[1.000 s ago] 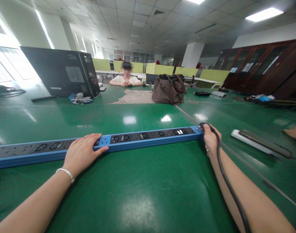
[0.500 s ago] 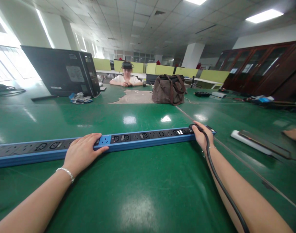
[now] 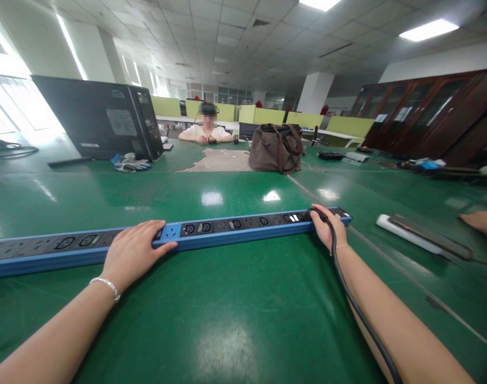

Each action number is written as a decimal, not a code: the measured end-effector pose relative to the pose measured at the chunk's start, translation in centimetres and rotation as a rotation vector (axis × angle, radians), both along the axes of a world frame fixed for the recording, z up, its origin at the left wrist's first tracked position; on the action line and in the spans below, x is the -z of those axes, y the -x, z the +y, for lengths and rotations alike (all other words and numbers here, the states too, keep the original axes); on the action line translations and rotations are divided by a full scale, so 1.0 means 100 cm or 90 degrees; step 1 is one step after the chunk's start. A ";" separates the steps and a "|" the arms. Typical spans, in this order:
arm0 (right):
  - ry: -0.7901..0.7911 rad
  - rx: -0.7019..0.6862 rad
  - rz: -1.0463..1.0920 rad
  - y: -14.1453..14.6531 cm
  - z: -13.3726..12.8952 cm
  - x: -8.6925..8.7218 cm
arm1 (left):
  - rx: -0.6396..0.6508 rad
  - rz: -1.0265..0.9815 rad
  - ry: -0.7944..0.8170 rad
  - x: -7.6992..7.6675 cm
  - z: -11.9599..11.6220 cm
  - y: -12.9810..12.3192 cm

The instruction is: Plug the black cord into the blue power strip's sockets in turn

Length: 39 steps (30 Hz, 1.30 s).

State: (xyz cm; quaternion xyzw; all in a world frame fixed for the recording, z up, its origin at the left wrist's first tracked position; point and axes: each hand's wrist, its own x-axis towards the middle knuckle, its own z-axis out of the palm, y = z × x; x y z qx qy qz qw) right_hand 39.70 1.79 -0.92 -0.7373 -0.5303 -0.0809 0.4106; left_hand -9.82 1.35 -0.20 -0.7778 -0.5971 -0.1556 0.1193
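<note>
While the tabletop (image 3: 227,288) supports the assembly, the long blue power strip (image 3: 243,239) lies across it, face up, and serves as the reference for all positions below. Its left end runs out of view; its right end is visible.

A black cable (image 3: 349,300) drops from the strip's right-end section toward the near side. The left hand (image 3: 135,245) rests across the strip, left of the blue socket, with the fingers laid over the face and the thumb spread along the near edge. The right hand (image 3: 325,233) pinches the black plug (image 3: 314,213) at the cable's end, against the strip's face, just short of its right end.

Status: the plug is at the strip, and the strip appears to be steadied by the left hand. Whether the plug is seated, partly seated or merely touching cannot be determined, since the fingers cover the contact area; full seating is therefore unconfirmed. The blue socket (image 3: 171,232) and the other exposed sockets between the hands carry no plug. Two white labels (image 3: 293,218) sit on the strip, left of the plug.
</note>
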 end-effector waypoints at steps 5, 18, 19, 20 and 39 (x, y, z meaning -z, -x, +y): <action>0.003 0.001 -0.029 0.002 -0.003 0.003 | -0.001 -0.003 -0.001 -0.001 0.000 0.000; 0.038 -0.025 -0.039 -0.009 0.006 0.006 | -0.006 -0.001 0.016 -0.003 -0.001 0.000; 0.045 -0.016 -0.049 -0.008 0.006 0.008 | -0.005 -0.003 0.016 -0.003 -0.001 0.000; 0.051 -0.007 -0.060 -0.008 0.006 0.010 | -0.005 -0.003 0.015 -0.003 -0.001 0.000; 0.071 0.055 0.004 -0.005 0.004 0.007 | -0.002 0.004 0.018 -0.004 -0.001 -0.001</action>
